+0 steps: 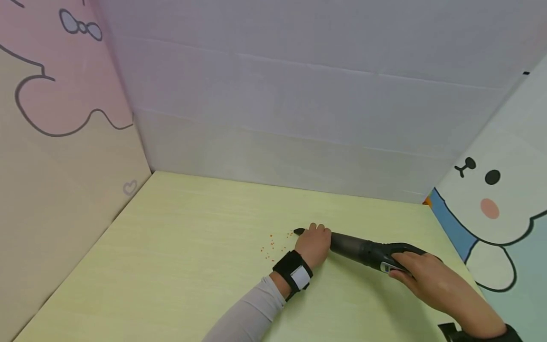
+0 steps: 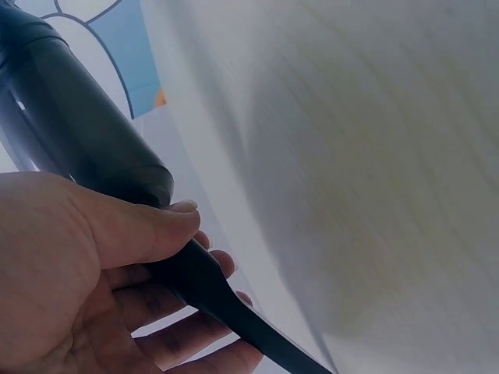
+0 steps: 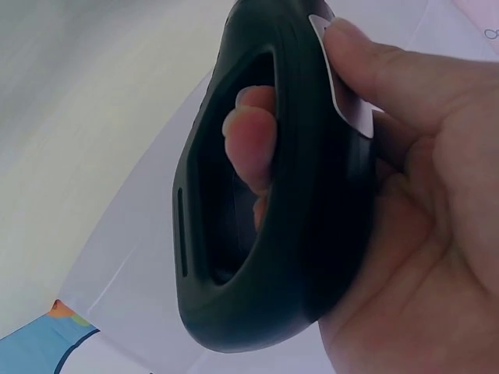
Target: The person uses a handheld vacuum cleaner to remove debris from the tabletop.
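My right hand (image 1: 420,275) grips the handle of the black vacuum (image 1: 356,249), fingers through the loop and thumb on the pale panel (image 3: 343,82). My left hand (image 1: 313,245) pinches the base of its nozzle (image 1: 298,231), thumb on one side, fingers on the other. The vacuum slants low over the bench (image 1: 192,237), its tip just beside scattered orange crumbs (image 1: 271,235). A plain pale wall (image 1: 273,109) stands behind; a cartoon-printed panel (image 1: 521,199) stands at right.
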Motion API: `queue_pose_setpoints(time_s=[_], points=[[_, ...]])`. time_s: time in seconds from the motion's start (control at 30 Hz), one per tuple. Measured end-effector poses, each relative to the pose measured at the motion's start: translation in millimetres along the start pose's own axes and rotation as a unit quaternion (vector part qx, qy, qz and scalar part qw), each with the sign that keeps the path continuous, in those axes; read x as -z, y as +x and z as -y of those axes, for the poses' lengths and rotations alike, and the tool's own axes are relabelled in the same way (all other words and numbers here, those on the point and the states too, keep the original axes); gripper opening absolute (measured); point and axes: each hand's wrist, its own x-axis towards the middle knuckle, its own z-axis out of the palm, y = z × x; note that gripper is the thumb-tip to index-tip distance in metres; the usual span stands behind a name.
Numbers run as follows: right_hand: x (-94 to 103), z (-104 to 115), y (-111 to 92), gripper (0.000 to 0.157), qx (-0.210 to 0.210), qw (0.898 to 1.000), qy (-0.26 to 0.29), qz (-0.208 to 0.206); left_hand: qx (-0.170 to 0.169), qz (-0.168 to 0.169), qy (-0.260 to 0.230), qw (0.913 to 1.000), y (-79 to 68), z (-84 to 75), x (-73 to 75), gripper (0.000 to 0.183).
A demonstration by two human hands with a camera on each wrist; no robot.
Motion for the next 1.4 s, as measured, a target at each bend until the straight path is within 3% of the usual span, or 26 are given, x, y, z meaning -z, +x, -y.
queue_pose_setpoints(time_s=[0.37, 0.57, 1.4], points=[[6.6, 2.3, -4.0, 0.038, -0.028, 0.999, 0.015, 0.030, -0.005, 0.001, 0.012, 0.9999, -6.9, -3.6, 9.2, 0.018], [6.8, 2.4, -4.7, 0.038, -0.026, 0.999, 0.009, 0.027, -0.007, -0.023, 0.029, 0.9993, -12.0, -4.1, 13.3, 0.014], [3.1, 2.5, -2.6, 0.039, -0.023, 0.999, 0.015, 0.028, 0.002, -0.023, 0.043, 0.9988, -14.3, -2.3, 9.3, 0.012]])
